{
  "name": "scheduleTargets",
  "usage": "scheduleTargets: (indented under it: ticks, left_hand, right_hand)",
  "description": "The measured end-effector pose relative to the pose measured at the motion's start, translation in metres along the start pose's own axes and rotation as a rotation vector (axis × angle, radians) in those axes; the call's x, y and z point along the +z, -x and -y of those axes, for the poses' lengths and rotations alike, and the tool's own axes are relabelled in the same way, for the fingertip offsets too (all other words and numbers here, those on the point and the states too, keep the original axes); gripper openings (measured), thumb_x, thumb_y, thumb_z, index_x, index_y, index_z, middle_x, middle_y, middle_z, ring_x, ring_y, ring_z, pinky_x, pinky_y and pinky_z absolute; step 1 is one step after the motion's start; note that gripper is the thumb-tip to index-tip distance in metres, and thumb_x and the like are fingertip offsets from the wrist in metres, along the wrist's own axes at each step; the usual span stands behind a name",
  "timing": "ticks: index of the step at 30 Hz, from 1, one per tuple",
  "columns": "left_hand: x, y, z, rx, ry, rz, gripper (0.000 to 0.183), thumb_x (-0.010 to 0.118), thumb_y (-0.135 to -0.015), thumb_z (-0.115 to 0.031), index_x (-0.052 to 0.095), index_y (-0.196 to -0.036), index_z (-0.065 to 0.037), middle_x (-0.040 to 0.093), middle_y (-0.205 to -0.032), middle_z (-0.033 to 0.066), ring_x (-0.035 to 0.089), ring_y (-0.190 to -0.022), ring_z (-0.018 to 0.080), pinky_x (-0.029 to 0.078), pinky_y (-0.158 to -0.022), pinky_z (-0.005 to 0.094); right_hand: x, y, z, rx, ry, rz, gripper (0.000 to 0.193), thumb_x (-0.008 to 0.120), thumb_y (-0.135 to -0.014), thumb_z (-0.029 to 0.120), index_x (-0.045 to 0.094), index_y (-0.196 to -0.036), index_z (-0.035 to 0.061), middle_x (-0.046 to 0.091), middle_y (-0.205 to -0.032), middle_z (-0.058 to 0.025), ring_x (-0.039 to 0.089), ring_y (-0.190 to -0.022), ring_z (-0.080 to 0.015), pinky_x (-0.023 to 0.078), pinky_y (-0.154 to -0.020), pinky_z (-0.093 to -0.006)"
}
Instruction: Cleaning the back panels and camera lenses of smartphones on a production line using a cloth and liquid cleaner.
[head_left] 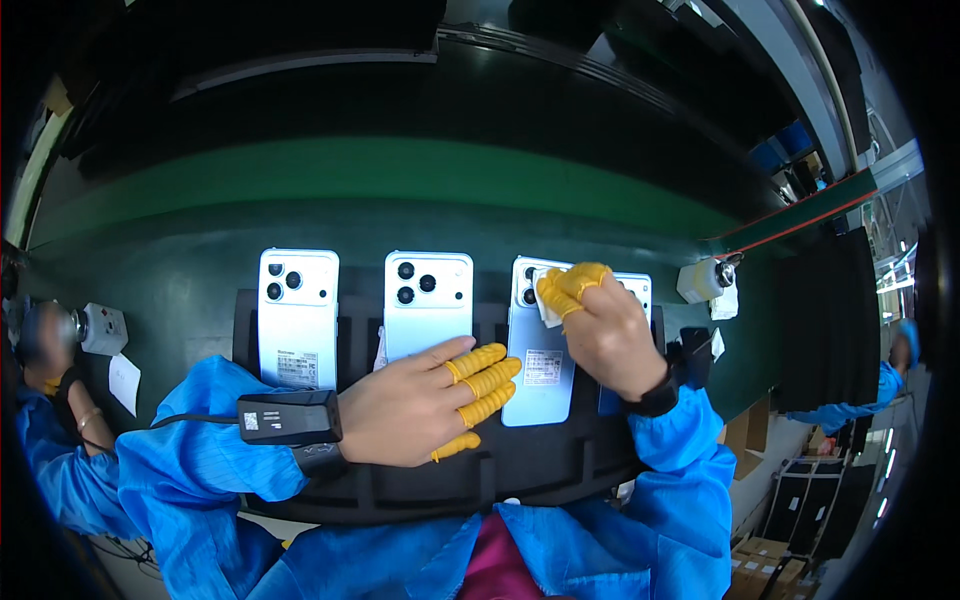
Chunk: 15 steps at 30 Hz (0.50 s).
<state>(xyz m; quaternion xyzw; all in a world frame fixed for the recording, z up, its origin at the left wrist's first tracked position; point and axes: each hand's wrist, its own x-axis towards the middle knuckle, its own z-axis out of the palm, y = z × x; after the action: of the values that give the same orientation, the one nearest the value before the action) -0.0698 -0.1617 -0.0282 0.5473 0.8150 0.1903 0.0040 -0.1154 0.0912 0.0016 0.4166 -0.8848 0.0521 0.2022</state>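
Several light-blue phones lie back up in a row. My right hand, with yellow finger cots, is closed on a white wipe, pressed near the camera lenses of the third phone. Behind that hand, a fourth phone is mostly hidden. My left hand, also in yellow cots, lies with fingers stretched out over the lower part of the second phone; its fingertips reach the left edge of the third. The first phone lies untouched on the left, a printed label at its lower end.
Under the phones is a black slotted tray on a green bench. White bottles stand at the right and left. A paper slip lies at left. Another person's blurred hand is beside the left bottle.
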Motion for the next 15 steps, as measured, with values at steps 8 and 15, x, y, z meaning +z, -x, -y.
scheduleTargets:
  ticks: [8,15]
  left_hand:
    - [-0.002,-0.003,-0.003,-0.015,0.007,-0.013,0.049,0.060,-0.089,-0.039,0.061,-0.123,-0.004,0.055,-0.132,0.0124,0.046,-0.130,0.0281,0.027,-0.114,0.0426]
    - [-0.003,-0.005,-0.007,-0.049,-0.027,0.001,0.050,0.063,-0.085,-0.038,0.061,-0.122,-0.004,0.055,-0.131,0.0124,0.045,-0.129,0.0285,0.027,-0.114,0.0431]
  right_hand:
    - [-0.009,0.009,0.019,0.134,-0.014,0.042,0.011,0.072,-0.060,0.001,0.067,-0.070,-0.0011,0.058,-0.075,-0.0109,0.060,-0.074,-0.0254,0.055,-0.067,-0.0342]
    - [-0.015,0.016,0.011,0.090,-0.293,-0.023,0.017,0.067,-0.058,-0.002,0.069,-0.075,-0.0009,0.064,-0.083,-0.0121,0.064,-0.077,-0.0273,0.056,-0.071,-0.0346]
